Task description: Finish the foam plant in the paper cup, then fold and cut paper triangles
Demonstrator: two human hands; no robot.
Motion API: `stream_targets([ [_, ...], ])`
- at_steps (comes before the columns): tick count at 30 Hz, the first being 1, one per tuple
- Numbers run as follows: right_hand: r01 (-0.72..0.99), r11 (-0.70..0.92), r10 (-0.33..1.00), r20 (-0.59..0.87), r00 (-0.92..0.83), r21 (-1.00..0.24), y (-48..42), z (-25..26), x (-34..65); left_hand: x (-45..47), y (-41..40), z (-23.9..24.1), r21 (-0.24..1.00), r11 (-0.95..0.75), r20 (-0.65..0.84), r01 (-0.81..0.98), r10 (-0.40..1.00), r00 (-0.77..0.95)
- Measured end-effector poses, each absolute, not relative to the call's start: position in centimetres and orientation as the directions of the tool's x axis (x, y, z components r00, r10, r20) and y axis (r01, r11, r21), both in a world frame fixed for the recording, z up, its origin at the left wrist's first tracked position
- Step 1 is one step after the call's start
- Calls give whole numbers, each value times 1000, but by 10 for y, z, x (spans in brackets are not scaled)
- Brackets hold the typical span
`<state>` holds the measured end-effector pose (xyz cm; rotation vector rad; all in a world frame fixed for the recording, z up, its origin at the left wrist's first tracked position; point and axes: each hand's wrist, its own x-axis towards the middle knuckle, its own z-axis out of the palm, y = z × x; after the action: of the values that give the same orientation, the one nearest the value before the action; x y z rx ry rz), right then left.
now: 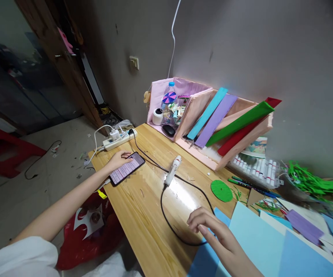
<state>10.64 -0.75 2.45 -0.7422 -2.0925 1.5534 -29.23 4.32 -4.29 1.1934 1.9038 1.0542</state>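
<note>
A smartphone with its screen lit lies near the left edge of the wooden table. My left hand is on its long left side, thumb over the screen and fingers along the edge; a white cable runs from its lower end. To the right, above the table, my right hand hovers with loosely bent fingers apart and nothing in them. Beneath that hand pass a black cord and light blue paper sheets. The cord leads to a white handheld tool, perhaps a glue gun.
A white power strip sits at the table's far left corner. Behind, a pink organizer holds coloured strips, a bottle and a black mouse. A green disc, markers and paper scraps crowd the right side.
</note>
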Motion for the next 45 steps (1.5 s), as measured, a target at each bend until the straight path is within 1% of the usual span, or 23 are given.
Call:
stream_targets([
  [13, 189, 225, 662, 7, -750, -956, -8, 24, 111, -283, 41, -43, 900, 267, -105, 346, 900, -424],
  [18, 202, 210, 665, -12, -747, -957, -8, 23, 114, -288, 37, -38, 907, 294, -141, 302, 887, -441],
  [25, 200, 221, 665, -2, -747, -954, -7, 21, 113, -308, -3, -26, 923, 317, -200, 217, 879, -434],
  [33, 185, 227, 648, 7, -762, -956, -10, 20, 107, -316, -38, -18, 931, 329, -252, 159, 893, -374],
  [42, 192, 211, 653, -8, -758, -958, -13, 18, 109, -318, -28, -26, 913, 326, -224, 245, 904, -364],
  [45, 193, 206, 662, -9, -749, -959, -14, 17, 111, -317, -22, -32, 892, 331, -195, 308, 896, -398],
])
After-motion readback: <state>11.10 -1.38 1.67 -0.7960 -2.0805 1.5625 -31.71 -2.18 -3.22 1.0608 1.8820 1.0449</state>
